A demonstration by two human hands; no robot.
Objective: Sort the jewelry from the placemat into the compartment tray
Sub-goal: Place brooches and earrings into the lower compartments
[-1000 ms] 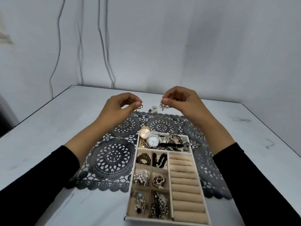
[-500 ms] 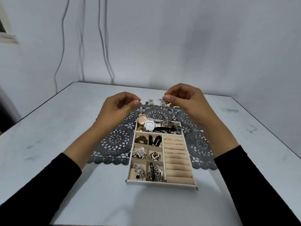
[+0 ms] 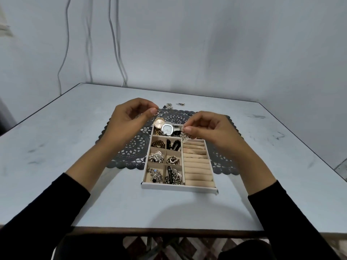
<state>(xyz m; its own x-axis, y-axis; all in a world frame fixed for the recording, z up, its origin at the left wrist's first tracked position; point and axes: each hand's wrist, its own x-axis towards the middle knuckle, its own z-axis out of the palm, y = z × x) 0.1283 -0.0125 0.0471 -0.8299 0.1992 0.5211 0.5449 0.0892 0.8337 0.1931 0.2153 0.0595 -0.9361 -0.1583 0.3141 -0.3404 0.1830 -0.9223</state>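
table (image 3: 75,147): bears lace placemat (image 3: 129,151); compartment tray (image 3: 178,187) lies partly on mat.
tray: left cells hold jewelry, ring rolls (image 3: 197,166) on right side.
right hand (image 3: 212,132): fingertips pinch silver cluster piece (image 3: 185,136) above far end of rolls.
left hand (image 3: 129,119): fingers curled, pinching tiny piece (image 3: 158,110), kind unclear.
advice: lower cluster well into chosen cell before release, clear of dividers.
loose pieces (image 3: 169,105) lie at far mat edge.

My left sleeve (image 3: 47,212) and right sleeve (image 3: 291,222) are plain black, long and close-fitting, each ending partway along the forearm. Beyond the cuffs my forearms, left hand (image 3: 129,121) and right hand (image 3: 210,128) are bare.
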